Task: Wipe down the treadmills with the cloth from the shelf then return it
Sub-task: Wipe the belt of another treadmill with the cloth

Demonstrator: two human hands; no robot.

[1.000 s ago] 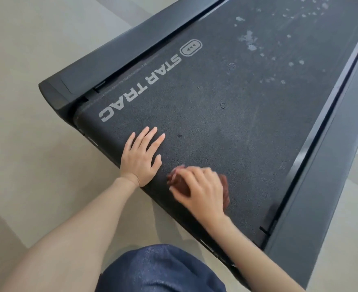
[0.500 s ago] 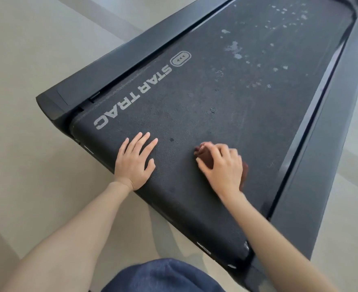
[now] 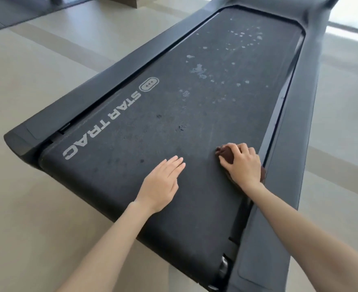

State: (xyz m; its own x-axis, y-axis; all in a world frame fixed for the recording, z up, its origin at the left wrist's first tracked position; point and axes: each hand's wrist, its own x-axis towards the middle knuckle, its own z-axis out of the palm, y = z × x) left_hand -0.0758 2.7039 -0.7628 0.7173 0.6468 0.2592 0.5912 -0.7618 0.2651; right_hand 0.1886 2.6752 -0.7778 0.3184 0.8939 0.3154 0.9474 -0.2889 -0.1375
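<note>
I see one treadmill (image 3: 20,144) in full, its rear end nearest to me, standing on a pale floor (image 3: 26,102) crossed by lighter bands. The one cloth (image 3: 226,154), dark brown and bunched into a wad, sits on the black belt (image 3: 152,197) close to its right edge. My right hand (image 3: 242,165) is on top of it, fingers curled over the wad and gripping it against the belt. Only the front of the cloth and a sliver at the wrist side show past the hand. My left hand (image 3: 161,184) lies palm down on the belt, fingers straight and close together, holding nothing. A strip of bare belt lies between the two hands. There are two side rails: the right rail (image 3: 290,165) runs just beside the cloth, and the left rail (image 3: 110,81) lies on the far side of the white STAR TRAC lettering (image 3: 108,121), of which I count one. Ahead of the cloth I make out three small dark marks (image 3: 182,127) on the belt. Further up there is a scatter of pale flecks (image 3: 199,69), too many and too blurred to count. At the rear right corner the end of a roller (image 3: 223,265) shows beside the belt. At the top left edge there is a dark mat (image 3: 9,11) on the floor and a brown wooden base (image 3: 131,1), both cut off by the frame. I cannot tell what they belong to.
</note>
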